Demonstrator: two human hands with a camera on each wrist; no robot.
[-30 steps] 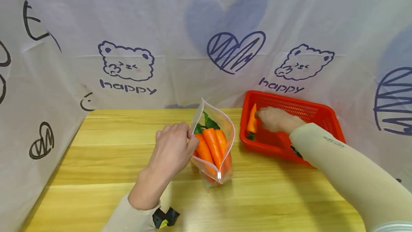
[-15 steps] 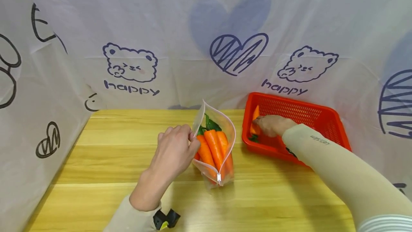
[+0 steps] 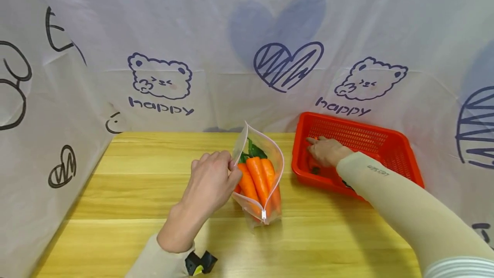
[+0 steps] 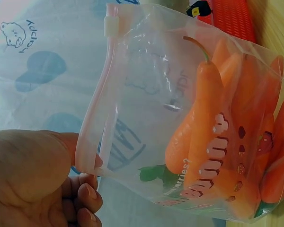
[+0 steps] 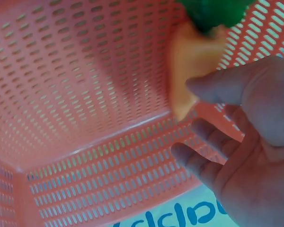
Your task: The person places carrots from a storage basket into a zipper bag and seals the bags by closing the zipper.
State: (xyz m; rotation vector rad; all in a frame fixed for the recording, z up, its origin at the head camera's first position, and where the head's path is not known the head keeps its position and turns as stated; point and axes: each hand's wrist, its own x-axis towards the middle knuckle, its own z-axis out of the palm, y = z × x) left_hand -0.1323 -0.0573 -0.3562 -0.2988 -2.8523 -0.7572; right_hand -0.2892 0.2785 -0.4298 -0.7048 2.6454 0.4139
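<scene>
My left hand pinches the rim of a clear slider zip bag standing with its mouth apart. In the left wrist view, thumb and finger grip the bag's pink edge. Inside are several orange carrots with green leaves; one shape shows a thin curved stem. My right hand reaches into the red plastic basket. Its thumb lies on a carrot with a green top, and the index finger is partly hidden behind the thumb. The other fingers spread away. From the head, the hand covers most of that carrot.
Both the bag and basket stand on a light wooden table. A white cloth with printed bears and hearts hangs behind and along the sides. The basket's raised rim surrounds my right hand.
My right hand has shifted over the carrot, whose green top has slid a little to the right. Most of its orange body is now covered. My left hand keeps its hold on the bag.
</scene>
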